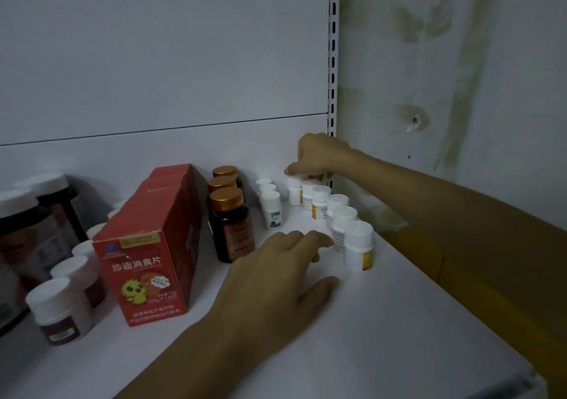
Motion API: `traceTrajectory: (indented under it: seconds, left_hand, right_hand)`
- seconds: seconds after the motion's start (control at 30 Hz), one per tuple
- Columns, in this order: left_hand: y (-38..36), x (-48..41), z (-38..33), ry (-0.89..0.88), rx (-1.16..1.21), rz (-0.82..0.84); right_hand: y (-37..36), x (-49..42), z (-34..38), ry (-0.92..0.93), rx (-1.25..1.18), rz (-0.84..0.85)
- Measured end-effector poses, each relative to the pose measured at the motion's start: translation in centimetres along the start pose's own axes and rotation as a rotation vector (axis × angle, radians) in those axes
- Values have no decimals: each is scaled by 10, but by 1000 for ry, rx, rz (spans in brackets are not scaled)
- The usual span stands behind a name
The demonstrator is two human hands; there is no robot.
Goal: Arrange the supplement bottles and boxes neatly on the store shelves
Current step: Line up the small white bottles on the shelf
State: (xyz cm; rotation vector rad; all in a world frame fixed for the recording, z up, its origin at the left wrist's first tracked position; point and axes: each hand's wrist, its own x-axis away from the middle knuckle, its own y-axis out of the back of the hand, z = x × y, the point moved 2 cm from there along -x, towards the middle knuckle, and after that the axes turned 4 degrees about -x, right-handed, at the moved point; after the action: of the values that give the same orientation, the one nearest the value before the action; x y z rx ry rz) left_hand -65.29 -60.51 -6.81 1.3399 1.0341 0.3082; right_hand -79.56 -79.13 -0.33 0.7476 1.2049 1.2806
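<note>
On the white shelf (383, 322) a row of several small white bottles (340, 214) runs from the back right corner toward the front. My right hand (319, 156) reaches to the back of that row, and its fingertips pinch the cap of the rearmost white bottle (295, 194). My left hand (276, 279) lies flat on the shelf with fingers relaxed, its fingertips just short of the front bottle (359, 245). A second short row of white bottles (271, 208) stands to the left of the first.
Three dark bottles with copper caps (230, 223) stand in a line beside a row of red boxes (153, 251). More white-capped bottles (58, 309) and large dark jars (27, 229) crowd the left. A slotted upright (333, 60) marks the shelf's right end, next to a stained wall.
</note>
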Motion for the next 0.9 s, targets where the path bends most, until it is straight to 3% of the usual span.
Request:
traceTrajectory:
  seconds: [0.2, 0.43, 0.67, 0.9]
  left_hand:
    - [-4, 0, -2, -3, -1, 30]
    - [-2, 1, 0, 16, 4, 36]
    - [-1, -1, 4, 43, -2, 46]
    - [-1, -2, 2, 39, -6, 63]
  right_hand:
    - [7, 7, -5, -41, -41, 78]
    - [-3, 7, 4, -72, 112, 4]
    - [3, 11, -7, -81, 49, 7]
    - [19, 39, -21, -139, -54, 266]
